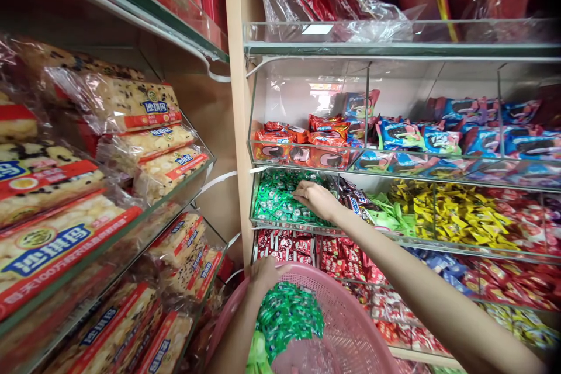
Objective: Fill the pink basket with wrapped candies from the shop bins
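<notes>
My left hand [266, 274] is closed over the far-left rim of a pink plastic basket [350, 310]. Inside the basket lie a heap of green-wrapped candies [291, 312] and a few light-green packets [258, 353] near its front. My right hand [319, 197] reaches over the front of a clear shelf bin holding similar green-wrapped candies [274, 196]. Its fingers are pressed together just at the top of those candies; whatever is between them is hidden.
Right of the green candies are dark-brown packets [355, 197], light-green packets [390, 213] and yellow packets [460, 210]. Orange packets [302, 143] sit one shelf higher. Glass shelves at left hold wrapped puffed-grain bars [144, 102]. A wooden post [234, 87] divides the shelves.
</notes>
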The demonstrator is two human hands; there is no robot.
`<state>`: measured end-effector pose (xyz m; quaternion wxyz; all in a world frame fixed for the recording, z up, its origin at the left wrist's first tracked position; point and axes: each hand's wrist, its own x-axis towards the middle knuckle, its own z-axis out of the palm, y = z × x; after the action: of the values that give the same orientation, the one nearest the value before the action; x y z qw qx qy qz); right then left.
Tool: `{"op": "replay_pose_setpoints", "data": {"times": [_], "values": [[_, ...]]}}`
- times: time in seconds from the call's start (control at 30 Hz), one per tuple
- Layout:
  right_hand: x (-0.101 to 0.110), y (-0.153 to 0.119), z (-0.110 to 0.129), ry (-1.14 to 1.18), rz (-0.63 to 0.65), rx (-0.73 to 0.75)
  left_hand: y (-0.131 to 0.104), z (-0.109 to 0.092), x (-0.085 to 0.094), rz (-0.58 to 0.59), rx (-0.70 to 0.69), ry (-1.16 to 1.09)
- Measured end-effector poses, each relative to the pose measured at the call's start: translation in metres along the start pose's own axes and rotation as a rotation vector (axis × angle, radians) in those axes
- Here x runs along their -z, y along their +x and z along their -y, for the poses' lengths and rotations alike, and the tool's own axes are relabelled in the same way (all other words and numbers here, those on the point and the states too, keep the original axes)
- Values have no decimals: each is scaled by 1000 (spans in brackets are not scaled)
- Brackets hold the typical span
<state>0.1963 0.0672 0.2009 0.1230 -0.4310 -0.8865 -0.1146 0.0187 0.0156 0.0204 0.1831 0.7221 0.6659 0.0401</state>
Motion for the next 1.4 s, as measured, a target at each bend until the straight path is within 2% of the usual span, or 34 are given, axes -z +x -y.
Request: {"op": "replay_pose_setpoints", "data": {"times": [0.23, 0.53, 0.8, 1.03, 1.2, 1.27, 1.4], "values": [[5, -12, 1, -294, 141, -84, 0, 0, -2, -17, 2, 18], [-4, -7, 11, -263, 123, -86, 0, 1, -2, -5, 3, -6], [-3, 0, 11, -264, 166, -93, -1, 0, 0, -2, 10, -22], [-3, 3, 16, -328, 79, -49, 3, 3, -5, 4, 7, -32], [-2, 7, 27, -212, -10, 103, 4, 5, -8, -15, 4, -26], [-1, 9, 30, -212, -41, 79, 4, 4, -7, -10, 7, -20], [1, 11, 27, -194, -134, -79, 3, 4, -5, 6, 0, -3]]}}
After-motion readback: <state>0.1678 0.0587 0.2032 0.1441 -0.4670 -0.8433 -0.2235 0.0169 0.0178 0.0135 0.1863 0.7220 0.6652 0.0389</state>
